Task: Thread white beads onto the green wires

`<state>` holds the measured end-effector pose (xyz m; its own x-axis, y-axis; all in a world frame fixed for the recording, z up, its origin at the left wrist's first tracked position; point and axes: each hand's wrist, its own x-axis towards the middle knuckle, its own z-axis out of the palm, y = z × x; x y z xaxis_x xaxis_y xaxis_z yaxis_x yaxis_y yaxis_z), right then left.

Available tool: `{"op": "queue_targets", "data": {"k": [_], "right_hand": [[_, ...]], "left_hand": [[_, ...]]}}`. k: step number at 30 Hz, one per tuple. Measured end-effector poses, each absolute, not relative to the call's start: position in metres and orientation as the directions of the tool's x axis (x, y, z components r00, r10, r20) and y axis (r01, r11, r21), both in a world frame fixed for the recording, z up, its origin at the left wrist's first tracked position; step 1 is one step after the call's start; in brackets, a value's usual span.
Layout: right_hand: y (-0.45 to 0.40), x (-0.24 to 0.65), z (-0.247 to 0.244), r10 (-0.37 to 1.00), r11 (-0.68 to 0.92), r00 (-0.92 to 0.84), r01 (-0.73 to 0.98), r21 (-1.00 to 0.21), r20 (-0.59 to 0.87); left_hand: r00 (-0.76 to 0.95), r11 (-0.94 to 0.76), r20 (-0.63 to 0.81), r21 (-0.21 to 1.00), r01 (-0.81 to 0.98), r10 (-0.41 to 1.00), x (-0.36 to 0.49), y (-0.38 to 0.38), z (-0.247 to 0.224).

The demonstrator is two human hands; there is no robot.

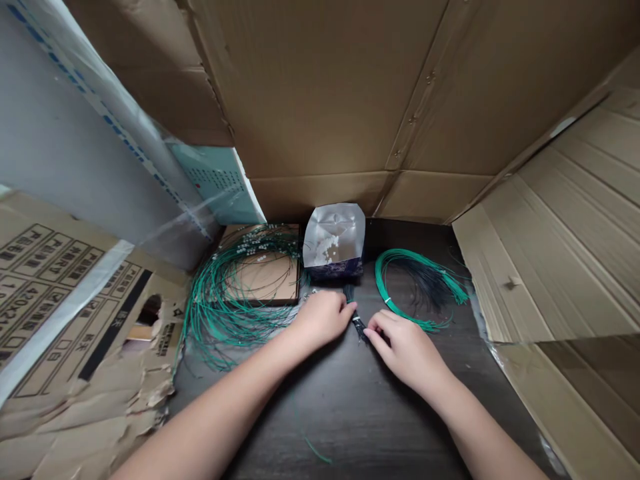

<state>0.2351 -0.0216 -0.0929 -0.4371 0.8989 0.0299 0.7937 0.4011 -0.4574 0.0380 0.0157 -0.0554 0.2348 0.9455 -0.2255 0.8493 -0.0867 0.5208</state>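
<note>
A bundle of dark thin wires (358,324) with a white tie lies on the table between my hands. My left hand (324,319) is closed, with its thumb against the bundle's upper part. What sits inside its curled fingers is hidden. On the other side, my right hand (400,341) pinches at the bundle's lower end, thumb and forefinger close together at the wire tips. Just beyond the hands stands an open clear plastic bag (336,233) with small white pieces (330,252) showing in it. Its lower part is dark.
Loose green wires (215,327) with white connectors spread over a cardboard piece (265,277) on the left. A tied coil of green wire (383,283) lies on the right. Cardboard walls (320,93) enclose the dark table (320,413), where a short green wire (317,450) lies near the front.
</note>
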Motion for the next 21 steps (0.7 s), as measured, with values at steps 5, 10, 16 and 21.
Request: {"op": "queue_targets", "data": {"k": [5, 10, 16, 21], "right_hand": [[-0.022, 0.235, -0.096, 0.903, 0.408, -0.425, 0.797, -0.445, 0.066], [-0.021, 0.237, -0.096, 0.91, 0.366, -0.414, 0.805, -0.467, -0.001], [-0.021, 0.246, -0.092, 0.883, 0.403, -0.467, 0.812, -0.422, -0.056], [-0.022, 0.252, -0.085, 0.86, 0.425, -0.502, 0.803, -0.418, -0.09]], "left_hand": [[0.207, -0.152, -0.121, 0.356, 0.922, 0.971, 0.043, 0.007, -0.066], [0.24, -0.195, -0.106, 0.32, 0.927, 0.965, 0.042, 0.008, -0.073], [0.246, -0.204, -0.1, 0.314, 0.927, 0.964, 0.042, 0.007, -0.076], [0.242, -0.202, -0.088, 0.324, 0.924, 0.966, 0.04, 0.006, -0.076]]}}
